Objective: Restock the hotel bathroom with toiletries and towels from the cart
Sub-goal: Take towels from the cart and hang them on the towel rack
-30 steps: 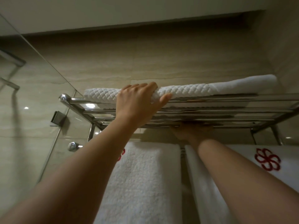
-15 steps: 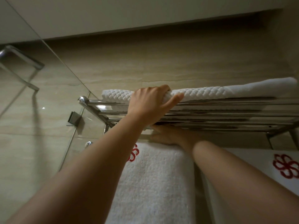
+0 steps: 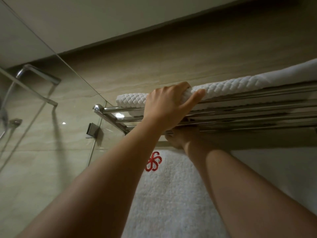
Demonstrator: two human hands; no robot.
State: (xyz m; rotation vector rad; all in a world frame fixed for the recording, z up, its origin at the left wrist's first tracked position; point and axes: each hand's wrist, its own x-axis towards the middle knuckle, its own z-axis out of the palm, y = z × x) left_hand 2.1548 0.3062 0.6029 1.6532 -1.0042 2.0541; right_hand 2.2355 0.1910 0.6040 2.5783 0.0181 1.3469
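A: What is at the far left?

B: A glass shower panel (image 3: 42, 117) runs up towards the ceiling. A chrome shower fitting (image 3: 22, 73) shows through it, blurred. A small metal clip (image 3: 92, 129) fixes the glass to the beige tiled wall (image 3: 171, 66).

A: And the towel?

B: Just right of the glass, a chrome towel rack (image 3: 248, 115) juts from the wall, seen from below. The folded white towel (image 3: 231, 87), with a quilted diamond texture, lies flat on top of its bars and stretches off to the right edge.

A: Where is the left grip (image 3: 164, 107)?

B: It is raised to the near edge of the folded white towel, close to its left end. The fingers curl over the top of the cloth and the thumb reaches rightward along the front edge, so it is grasping the towel. Most of the towel lies to its right.

A: And the right grip (image 3: 180, 138)?

B: It sits under the rack, below the left grip, in deep shadow. I cannot tell whether it is clenched or released.

A: Anything lower down?

B: A white hanging towel (image 3: 171, 194) with a red flower emblem (image 3: 153, 161) drops beneath the rack, between the two forearms. A second white towel (image 3: 277, 169) hangs to its right.
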